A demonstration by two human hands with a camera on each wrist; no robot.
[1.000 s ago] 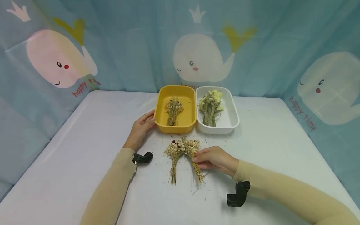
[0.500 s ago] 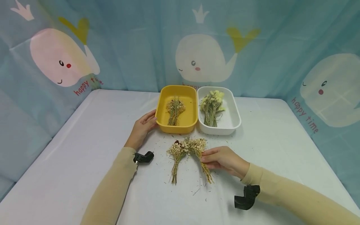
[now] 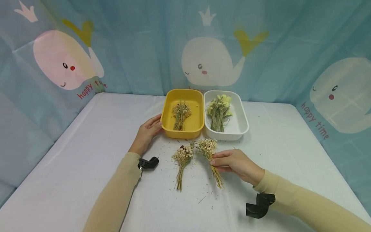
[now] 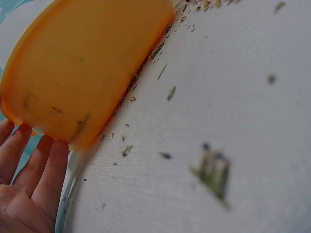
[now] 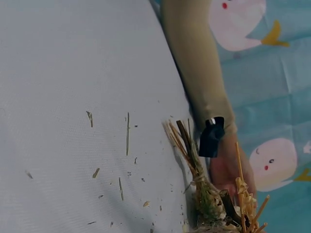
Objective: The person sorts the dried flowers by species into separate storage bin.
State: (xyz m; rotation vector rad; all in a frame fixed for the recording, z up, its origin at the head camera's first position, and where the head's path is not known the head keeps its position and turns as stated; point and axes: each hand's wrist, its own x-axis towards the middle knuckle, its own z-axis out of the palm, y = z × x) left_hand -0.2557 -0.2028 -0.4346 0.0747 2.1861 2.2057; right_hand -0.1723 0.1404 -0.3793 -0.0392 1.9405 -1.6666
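Note:
My right hand (image 3: 236, 163) pinches a small bunch of cream dried flowers (image 3: 207, 147) by its stems, in front of the boxes. Beside it on the table lies another dried bunch (image 3: 182, 162), cream with a dark red bloom. With straight fingers (image 4: 52, 170), my left hand (image 3: 147, 132) touches the near left side of the yellow box (image 3: 183, 133). A tied dried bunch (image 3: 181, 116) rests in that box. In the right wrist view, stem ends (image 5: 245, 213) of the held bunch show at the bottom, while most of the right hand is out of frame.
A white box (image 3: 229, 136) stands against the yellow one's right side, holding pale yellow dried flowers (image 3: 219, 111). Bits of broken stem (image 3: 202, 199) litter the white table (image 3: 72, 161). A blue whale-print curtain (image 3: 139, 48) hangs behind.
My right hand has moved to the right with the cream bunch, whose flower heads now stand apart from the other bunch. My left hand stays at the yellow box.

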